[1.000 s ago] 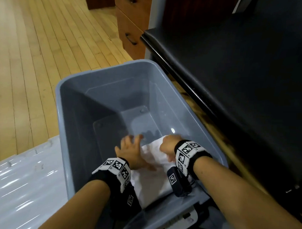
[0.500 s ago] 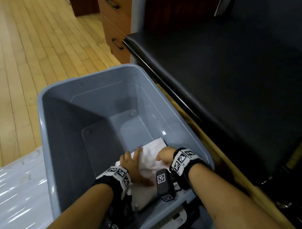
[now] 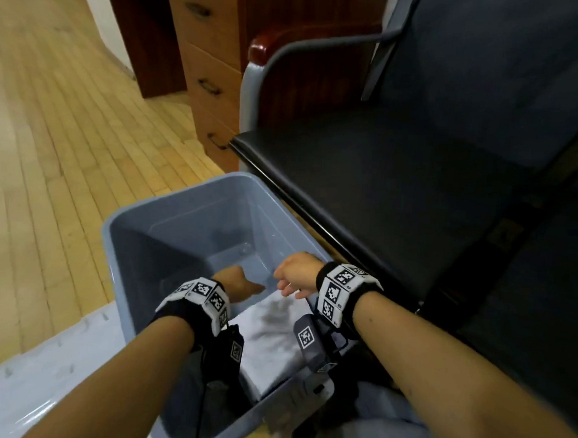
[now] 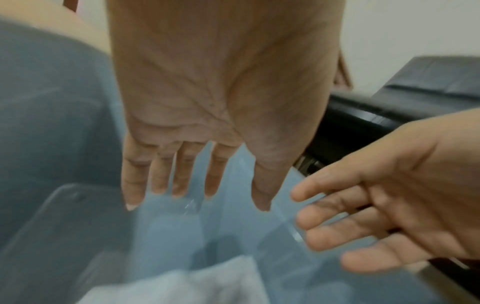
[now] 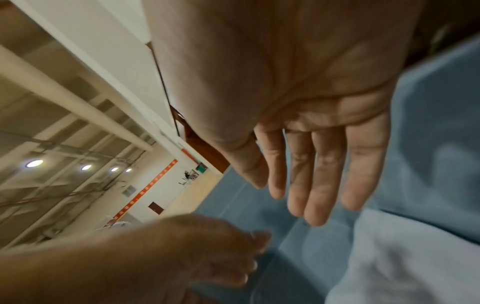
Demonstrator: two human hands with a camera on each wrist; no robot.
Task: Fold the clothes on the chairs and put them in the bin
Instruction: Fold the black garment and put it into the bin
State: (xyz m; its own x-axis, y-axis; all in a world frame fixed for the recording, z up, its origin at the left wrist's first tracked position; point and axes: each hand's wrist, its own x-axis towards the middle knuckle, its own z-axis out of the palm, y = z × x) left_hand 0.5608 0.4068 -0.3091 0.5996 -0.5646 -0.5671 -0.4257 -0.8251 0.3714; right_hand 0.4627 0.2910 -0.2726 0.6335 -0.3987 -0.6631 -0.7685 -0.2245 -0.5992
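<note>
One folded cloth (image 3: 270,342) in one bin (image 3: 123,245) — two empty hands (fingers straight).

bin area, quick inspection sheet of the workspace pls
surface: wood floor, bare where seen
job's things: folded white cloth lies in the grey bin; chair seat holds no clothes
clutter: white lid beside the bin
grippers: left hand and right hand above the cloth, fingers straight, holding nothing
cables: black cable hangs from the left wrist
surroundings: wooden drawers
</note>
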